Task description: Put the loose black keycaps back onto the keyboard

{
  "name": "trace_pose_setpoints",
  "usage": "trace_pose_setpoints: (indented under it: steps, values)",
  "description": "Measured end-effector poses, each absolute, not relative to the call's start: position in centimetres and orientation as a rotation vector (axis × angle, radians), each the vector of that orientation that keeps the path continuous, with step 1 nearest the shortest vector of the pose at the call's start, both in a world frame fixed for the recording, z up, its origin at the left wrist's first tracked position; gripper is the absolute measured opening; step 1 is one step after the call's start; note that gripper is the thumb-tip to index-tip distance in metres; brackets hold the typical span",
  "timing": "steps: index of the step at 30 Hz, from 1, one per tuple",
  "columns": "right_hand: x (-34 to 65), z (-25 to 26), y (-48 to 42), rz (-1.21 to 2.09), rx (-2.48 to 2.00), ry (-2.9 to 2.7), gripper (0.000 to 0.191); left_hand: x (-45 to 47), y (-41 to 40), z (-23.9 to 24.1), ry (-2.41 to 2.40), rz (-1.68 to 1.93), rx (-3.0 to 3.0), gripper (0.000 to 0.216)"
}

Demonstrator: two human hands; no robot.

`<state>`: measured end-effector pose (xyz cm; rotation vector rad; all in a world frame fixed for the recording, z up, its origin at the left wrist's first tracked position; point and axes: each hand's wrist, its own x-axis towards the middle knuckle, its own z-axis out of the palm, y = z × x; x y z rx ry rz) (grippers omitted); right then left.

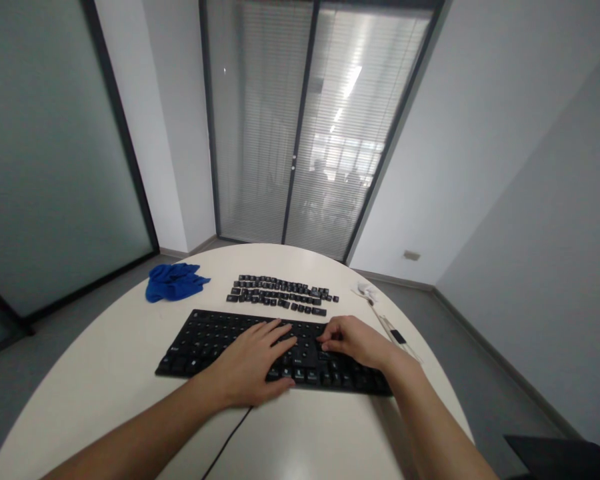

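Observation:
A black keyboard (200,337) lies across the round white table, with bare key positions among the keys still fitted. My left hand (253,365) rests over its middle, fingers spread and the thumb along the near edge. On the right half, my right hand (353,339) is closed in a pinch, fingertips down at the keys; what they pinch, if anything, is too small to make out. Beyond the keyboard, loose black keycaps (275,293) lie in several rows. Parts of the keyboard are hidden under both hands.
A crumpled blue cloth (175,281) lies at the back left of the table (105,387). To the right are a whitish bundle (367,291) and a thin light strip with a black piece (397,337). A black cable (227,440) runs towards me from under my left hand.

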<state>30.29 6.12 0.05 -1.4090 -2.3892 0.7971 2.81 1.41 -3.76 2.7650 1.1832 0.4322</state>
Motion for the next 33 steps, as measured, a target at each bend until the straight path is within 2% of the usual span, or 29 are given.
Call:
trace_pose_setpoints:
  steps: [9,11,15,18,26,33]
  values:
    - [35.1,-0.1,6.5,0.916,-1.579,-2.296,0.016,2.4,1.6,-4.0,1.303,0.482,2.763,0.064]
    - [34.9,0.0,6.4,0.791,-1.554,-2.335,0.017,2.4,1.8,-4.3,1.292,0.485,2.771,0.063]
    - [33.3,-0.5,7.0,0.254,-1.536,-2.265,0.021,2.3,2.0,-4.6,1.279,0.522,2.778,0.062]
    - [32.5,-1.6,7.7,0.081,-1.47,-2.253,0.023,2.2,2.1,-4.6,1.263,0.54,2.781,0.061]
    - [32.5,-3.6,8.8,0.169,-1.254,-2.466,0.039,2.3,2.1,-4.5,1.25,0.516,2.795,0.061]
    - [32.2,-3.0,8.7,0.348,-1.267,-2.448,0.039,2.3,2.0,-4.4,1.254,0.484,2.783,0.062]
